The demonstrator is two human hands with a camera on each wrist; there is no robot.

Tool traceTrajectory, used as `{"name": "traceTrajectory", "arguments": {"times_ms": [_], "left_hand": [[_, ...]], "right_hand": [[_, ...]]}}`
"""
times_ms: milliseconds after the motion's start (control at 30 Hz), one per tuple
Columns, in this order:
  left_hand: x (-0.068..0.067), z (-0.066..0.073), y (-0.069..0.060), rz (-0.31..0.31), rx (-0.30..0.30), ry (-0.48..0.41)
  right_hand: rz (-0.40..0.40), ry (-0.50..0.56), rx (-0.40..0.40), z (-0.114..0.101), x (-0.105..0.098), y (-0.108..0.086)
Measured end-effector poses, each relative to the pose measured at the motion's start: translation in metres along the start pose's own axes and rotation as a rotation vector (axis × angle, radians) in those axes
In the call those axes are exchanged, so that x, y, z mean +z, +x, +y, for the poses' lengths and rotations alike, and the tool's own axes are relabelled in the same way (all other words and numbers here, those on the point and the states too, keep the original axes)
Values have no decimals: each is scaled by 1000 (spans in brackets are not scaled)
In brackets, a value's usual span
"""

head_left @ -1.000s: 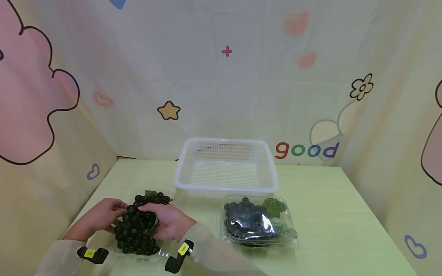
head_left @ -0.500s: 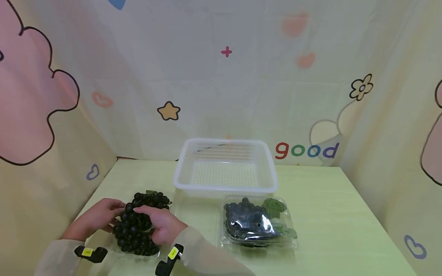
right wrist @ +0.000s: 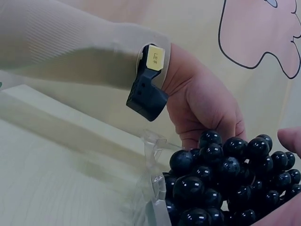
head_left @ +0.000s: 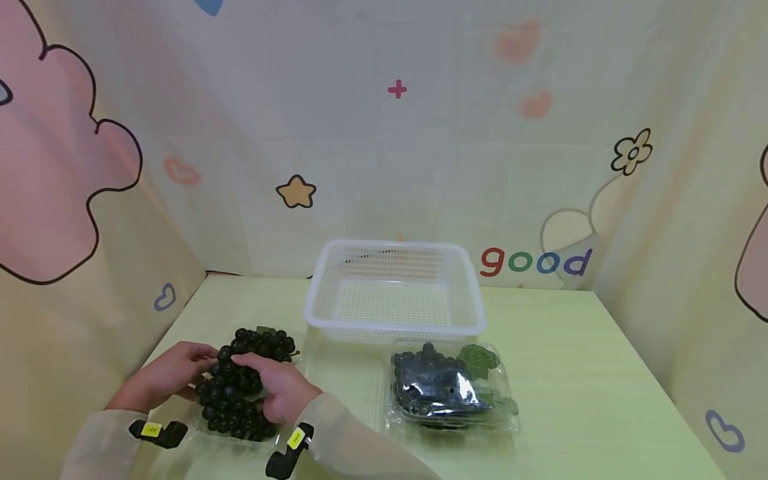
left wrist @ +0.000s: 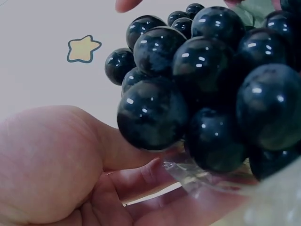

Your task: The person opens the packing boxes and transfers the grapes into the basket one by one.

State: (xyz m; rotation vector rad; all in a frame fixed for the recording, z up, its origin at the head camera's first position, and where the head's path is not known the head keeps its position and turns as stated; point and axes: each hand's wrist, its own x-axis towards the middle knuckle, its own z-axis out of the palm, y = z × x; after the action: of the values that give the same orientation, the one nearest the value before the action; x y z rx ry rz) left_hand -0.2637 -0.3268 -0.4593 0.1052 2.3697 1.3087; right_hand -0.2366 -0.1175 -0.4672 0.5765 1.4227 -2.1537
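A bunch of dark grapes (head_left: 231, 393) lies in a clear plastic container (right wrist: 157, 212) at the left of the table, its upper part raised towards the back. From the right, my right hand (head_left: 281, 387) grips the bunch, thumb laid over the top and fingers mostly hidden. My left hand (head_left: 171, 377) is at the container's left side. In the left wrist view, the fingers of this hand (left wrist: 61, 165) curl under the clear plastic beside the grapes (left wrist: 207, 66), and the thumb tip is hidden behind a grape. A green leaf (head_left: 266, 330) shows behind the bunch.
A white perforated basket (head_left: 395, 329) stands at the back middle, with nothing in it. In front of it, slightly right, sits a closed clear container (head_left: 441, 387) with dark grapes and green leaves. A patterned curtain (head_left: 336, 133) hangs behind and beside the table (head_left: 570, 373).
My right hand has moved a little left along the grapes, and the upper part of the bunch has shifted slightly up and back. My left hand has hardly moved.
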Motion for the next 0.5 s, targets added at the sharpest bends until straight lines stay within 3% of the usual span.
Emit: {"name": "traceTrajectory", "arguments": {"times_ms": [500], "left_hand": [[1,-1,0,-6,9,-27]], "right_hand": [[-31,-1,-86,13,13,12]]}}
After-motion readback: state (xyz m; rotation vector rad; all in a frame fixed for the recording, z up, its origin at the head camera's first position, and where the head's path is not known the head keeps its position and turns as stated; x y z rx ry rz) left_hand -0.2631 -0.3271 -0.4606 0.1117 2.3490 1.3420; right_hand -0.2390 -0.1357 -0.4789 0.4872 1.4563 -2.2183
